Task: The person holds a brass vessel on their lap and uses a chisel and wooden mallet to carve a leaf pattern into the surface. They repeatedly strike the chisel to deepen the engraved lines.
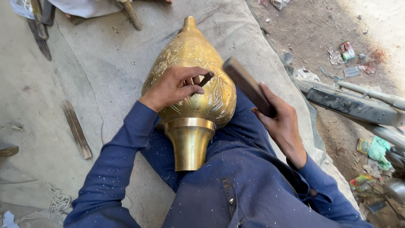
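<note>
Head view: brass vase (192,80) lies on its side across the person's lap, pointed tip away, flared neck toward the body. Looks heavy, rigid, smooth and rounded, so likely to roll; the narrow neck is probably the surest hold. Left hand (175,86) rests on the belly, fingers pinched around a small chisel (206,79). Right hand (280,120) is raised beside it, closed on a dark wooden block (247,85), wrist cocked.
</note>
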Tool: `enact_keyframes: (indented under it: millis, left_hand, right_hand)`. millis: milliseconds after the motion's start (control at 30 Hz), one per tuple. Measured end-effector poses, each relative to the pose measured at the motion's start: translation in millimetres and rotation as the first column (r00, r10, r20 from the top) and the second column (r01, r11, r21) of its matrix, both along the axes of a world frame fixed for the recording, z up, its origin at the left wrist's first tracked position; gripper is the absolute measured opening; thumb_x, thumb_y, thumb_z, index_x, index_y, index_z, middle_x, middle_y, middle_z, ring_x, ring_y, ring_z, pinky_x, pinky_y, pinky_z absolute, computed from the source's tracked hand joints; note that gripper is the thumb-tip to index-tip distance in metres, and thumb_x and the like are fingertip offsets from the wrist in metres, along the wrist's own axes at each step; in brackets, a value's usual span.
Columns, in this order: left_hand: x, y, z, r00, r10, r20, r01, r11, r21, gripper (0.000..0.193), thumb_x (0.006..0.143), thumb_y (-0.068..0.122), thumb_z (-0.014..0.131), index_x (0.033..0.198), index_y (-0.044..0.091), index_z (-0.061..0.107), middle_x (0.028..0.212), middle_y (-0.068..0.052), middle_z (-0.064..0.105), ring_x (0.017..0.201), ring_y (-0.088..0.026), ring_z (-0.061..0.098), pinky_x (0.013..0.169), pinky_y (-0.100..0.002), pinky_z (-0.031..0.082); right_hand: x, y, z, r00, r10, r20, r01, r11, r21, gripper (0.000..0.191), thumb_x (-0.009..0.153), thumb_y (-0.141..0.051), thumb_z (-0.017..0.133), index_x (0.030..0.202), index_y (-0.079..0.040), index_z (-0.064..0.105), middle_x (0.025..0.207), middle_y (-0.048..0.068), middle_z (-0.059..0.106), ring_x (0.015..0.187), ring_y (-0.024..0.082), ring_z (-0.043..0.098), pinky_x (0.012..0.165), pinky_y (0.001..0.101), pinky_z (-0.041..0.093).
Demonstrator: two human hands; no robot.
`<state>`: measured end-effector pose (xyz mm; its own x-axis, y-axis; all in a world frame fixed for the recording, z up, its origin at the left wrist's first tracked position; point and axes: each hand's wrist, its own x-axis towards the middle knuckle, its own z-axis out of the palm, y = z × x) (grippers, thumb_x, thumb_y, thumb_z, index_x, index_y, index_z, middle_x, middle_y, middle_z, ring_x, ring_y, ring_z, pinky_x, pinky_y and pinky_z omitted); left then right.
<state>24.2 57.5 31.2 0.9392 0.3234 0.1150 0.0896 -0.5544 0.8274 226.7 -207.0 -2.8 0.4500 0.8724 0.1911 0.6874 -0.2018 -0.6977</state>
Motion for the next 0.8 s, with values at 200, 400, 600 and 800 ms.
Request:
enact_keyframes:
  millis: [200,400,600,800]
  left_hand:
    - [1,-4,-5,0.997,0.074,0.002,-0.074,0.997,0.018,0.045,0.084,0.016,0.084,0.127,0.013,0.071,0.079,-0.002,0.071,0.062,-0.008,0.065,0.058,-0.027,0.055]
    - [3,-5,-2,0.996,0.085,-0.022,-0.085,0.996,0.029,0.048,0.082,0.018,0.086,0.128,0.014,0.071,0.077,-0.002,0.072,0.061,-0.009,0.066,0.058,-0.028,0.056]
    - [3,-7,5,0.998,0.068,-0.017,-0.066,0.996,0.058,0.048,0.08,0.016,0.086,0.126,0.013,0.072,0.076,-0.004,0.072,0.061,-0.01,0.067,0.06,-0.029,0.056]
    - [-2,-7,7,1.0,0.029,0.002,-0.029,0.999,0.02,0.05,0.08,0.012,0.084,0.128,0.012,0.071,0.079,-0.005,0.073,0.065,-0.01,0.066,0.064,-0.028,0.057]
  right_hand:
    - [6,5,6,0.977,-0.028,-0.213,0.05,0.994,0.101,0.079,0.088,-0.013,0.083,0.157,-0.011,0.047,0.106,0.013,0.071,0.093,0.02,0.07,0.085,0.0343,0.059]
    - [11,7,4,0.944,0.024,-0.329,0.009,0.995,0.099,0.077,0.086,-0.01,0.08,0.156,-0.006,0.047,0.115,0.013,0.073,0.104,0.02,0.073,0.094,0.0323,0.059]
    - [7,3,1,0.964,0.064,-0.258,-0.027,0.989,0.146,0.075,0.086,-0.008,0.082,0.153,-0.005,0.05,0.134,0.017,0.063,0.116,0.019,0.067,0.095,0.0337,0.059]
    - [0,-2,10,0.999,0.018,-0.051,-0.01,0.987,0.159,0.079,0.084,-0.013,0.086,0.153,-0.006,0.049,0.118,0.012,0.071,0.103,0.016,0.069,0.089,0.0331,0.057]
